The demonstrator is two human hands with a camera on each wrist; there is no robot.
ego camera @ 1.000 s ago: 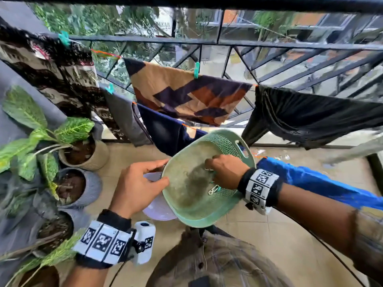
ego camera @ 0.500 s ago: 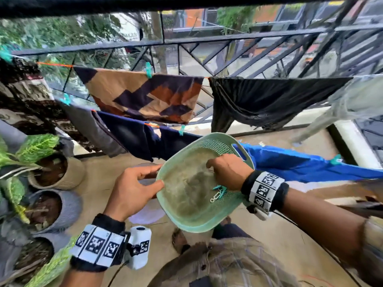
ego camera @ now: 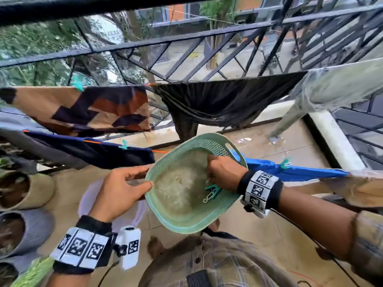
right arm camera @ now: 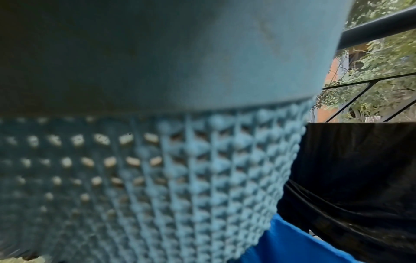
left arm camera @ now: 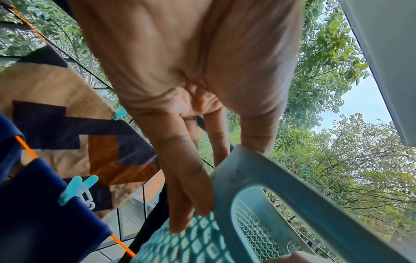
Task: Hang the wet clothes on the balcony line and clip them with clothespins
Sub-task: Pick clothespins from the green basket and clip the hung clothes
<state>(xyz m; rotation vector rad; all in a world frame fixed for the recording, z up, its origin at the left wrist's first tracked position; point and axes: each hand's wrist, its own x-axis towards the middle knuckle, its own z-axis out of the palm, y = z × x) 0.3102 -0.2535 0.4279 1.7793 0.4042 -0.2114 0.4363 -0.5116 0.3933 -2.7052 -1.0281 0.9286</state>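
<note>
Head view shows the clip-fetching step: left hand (ego camera: pixel 116 193) pinches the basket (ego camera: pixel 165 216) rim while right hand (ego camera: pixel 223 172), fingers curled (grasp hidden), reaches inside, a clothespin (ego camera: pixel 210 193) lying just below them, likely next to be pinched.

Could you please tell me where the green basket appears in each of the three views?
Head: the green basket is at centre, tilted, left hand on its rim.
Left wrist: lower right, rim and handle slot.
Right wrist: its wall fills the left and centre.
Shared landmark: the black garment.
</note>
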